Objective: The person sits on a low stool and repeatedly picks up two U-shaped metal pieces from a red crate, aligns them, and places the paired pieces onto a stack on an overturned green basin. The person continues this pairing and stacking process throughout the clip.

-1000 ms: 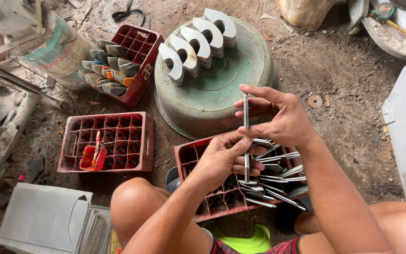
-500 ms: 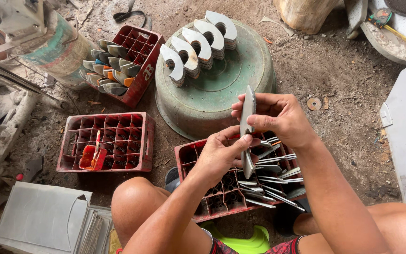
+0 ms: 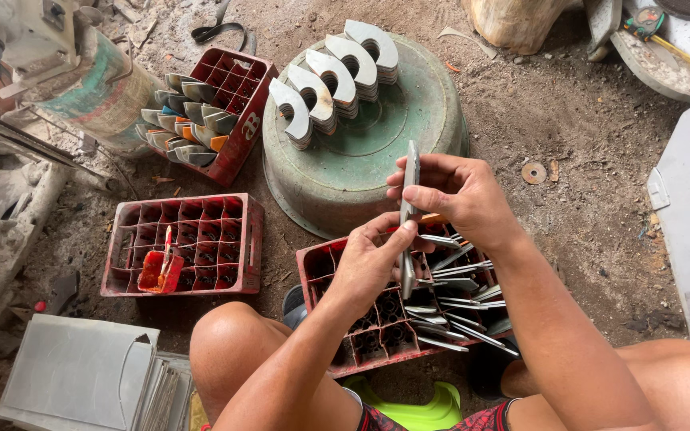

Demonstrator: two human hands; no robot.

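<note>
Both hands hold one thin flat grey metal piece (image 3: pixel 410 179) upright, edge-on to the camera. My right hand (image 3: pixel 455 194) pinches its upper part between thumb and fingers. My left hand (image 3: pixel 373 259) grips its lower part. Below them stands a red plastic crate (image 3: pixel 337 267) between my knees, with several similar metal pieces (image 3: pixel 461 303) sticking out of its right-hand cells.
An upturned green basin (image 3: pixel 409 120) carries several stacks of curved grey metal pieces (image 3: pixel 333 76). A second red crate (image 3: pixel 237 96) at the back left holds more pieces. A third red crate (image 3: pixel 185 243) holds a small red cup (image 3: pixel 160 271). Grey sheets (image 3: pixel 73 371) lie at the bottom left.
The metal piece has turned slightly in both hands and now stands edge-on again; my right fingers have shifted along its top. The hands stay over the crate.
</note>
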